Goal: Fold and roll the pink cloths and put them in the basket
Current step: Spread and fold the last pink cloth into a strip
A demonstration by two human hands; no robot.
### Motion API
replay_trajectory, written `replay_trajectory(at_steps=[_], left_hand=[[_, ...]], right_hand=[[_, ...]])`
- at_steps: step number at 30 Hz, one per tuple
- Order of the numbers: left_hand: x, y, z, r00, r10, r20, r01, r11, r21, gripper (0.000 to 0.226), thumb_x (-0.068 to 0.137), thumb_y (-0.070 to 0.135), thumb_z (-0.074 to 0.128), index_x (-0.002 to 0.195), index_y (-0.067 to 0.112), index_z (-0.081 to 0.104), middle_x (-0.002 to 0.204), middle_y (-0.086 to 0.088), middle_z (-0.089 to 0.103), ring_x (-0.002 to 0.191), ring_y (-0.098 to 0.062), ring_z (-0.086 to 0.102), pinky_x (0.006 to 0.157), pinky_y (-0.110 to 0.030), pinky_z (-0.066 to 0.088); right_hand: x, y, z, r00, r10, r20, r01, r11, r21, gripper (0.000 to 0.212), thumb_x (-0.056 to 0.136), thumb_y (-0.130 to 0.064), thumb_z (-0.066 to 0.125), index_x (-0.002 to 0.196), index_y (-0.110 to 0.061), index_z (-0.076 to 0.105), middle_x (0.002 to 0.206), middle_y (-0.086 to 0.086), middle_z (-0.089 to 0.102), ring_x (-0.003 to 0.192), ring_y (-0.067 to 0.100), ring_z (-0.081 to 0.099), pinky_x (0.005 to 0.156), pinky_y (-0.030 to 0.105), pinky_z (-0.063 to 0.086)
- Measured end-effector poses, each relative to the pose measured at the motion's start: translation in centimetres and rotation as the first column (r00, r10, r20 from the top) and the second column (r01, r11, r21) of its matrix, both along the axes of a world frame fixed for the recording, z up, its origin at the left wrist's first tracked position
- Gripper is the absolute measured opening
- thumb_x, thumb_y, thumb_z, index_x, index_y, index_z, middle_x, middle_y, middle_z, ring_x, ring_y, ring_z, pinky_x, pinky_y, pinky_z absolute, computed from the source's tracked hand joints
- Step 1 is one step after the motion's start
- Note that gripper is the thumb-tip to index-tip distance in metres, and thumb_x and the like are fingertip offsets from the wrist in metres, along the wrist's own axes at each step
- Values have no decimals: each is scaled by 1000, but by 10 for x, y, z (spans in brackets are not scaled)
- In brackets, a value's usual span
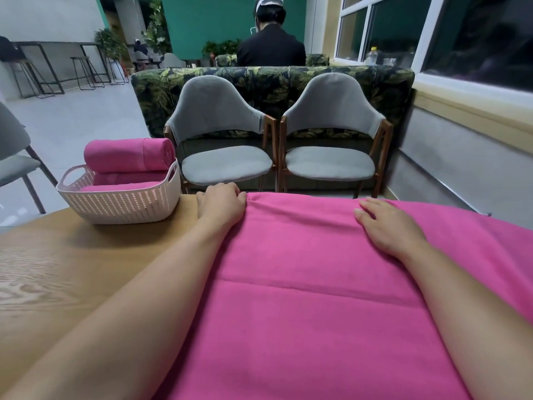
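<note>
Currently pink cloth [288, 284] lies spread on wooden surface [72, 269]; left hand [220, 202] fingers [225, 189] curl, gripping its far edge; right hand [389, 226] rests flat on it, fingers [367, 209] straight. Far left, basket [121, 204] holds rolled cloths [127, 154].

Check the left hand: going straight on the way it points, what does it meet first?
Likely the left-side grey chair beyond the table edge. The left hand, gripping the pink cloth corner, points at its seat; height is unclear, so it may pass above.
</note>
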State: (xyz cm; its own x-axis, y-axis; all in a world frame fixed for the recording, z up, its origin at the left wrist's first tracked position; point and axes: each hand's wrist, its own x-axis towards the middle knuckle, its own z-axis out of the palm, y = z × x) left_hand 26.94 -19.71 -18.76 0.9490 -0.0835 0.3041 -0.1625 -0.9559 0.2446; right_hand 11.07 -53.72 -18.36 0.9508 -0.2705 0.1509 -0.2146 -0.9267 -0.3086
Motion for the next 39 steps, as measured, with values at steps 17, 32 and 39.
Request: replay_trajectory(at_steps=[17,32,39], left_hand=[[-41,57,9,983,111,-145,-139,970,-197,64,87,64,64,112,6,64,116,-22,65,105,-40,66,87,-43,54],[-85,38,26,961,-277,-17,261,924,-280,12,79,25,73,69,24,69,72,-1,70,68,-16,63,57,-32,37],[-79,56,34,859,-431,-278,252,826,-504,13,83,26,81,95,31,86,76,8,78,60,2,55,63,-24,45]], right_hand=[[-10,151,46,974,227,-20,-227,974,-22,46,101,-44,58,143,-26,60,137,5,55,127,27,57,109,44,46],[50,239,19,968,-66,243,-86,820,566,36,93,-46,72,73,-17,72,78,-1,76,84,22,71,79,37,54],[48,238,23,981,21,194,-110,881,461,26,93,-32,74,70,-21,71,82,-1,78,85,17,70,79,33,52]])
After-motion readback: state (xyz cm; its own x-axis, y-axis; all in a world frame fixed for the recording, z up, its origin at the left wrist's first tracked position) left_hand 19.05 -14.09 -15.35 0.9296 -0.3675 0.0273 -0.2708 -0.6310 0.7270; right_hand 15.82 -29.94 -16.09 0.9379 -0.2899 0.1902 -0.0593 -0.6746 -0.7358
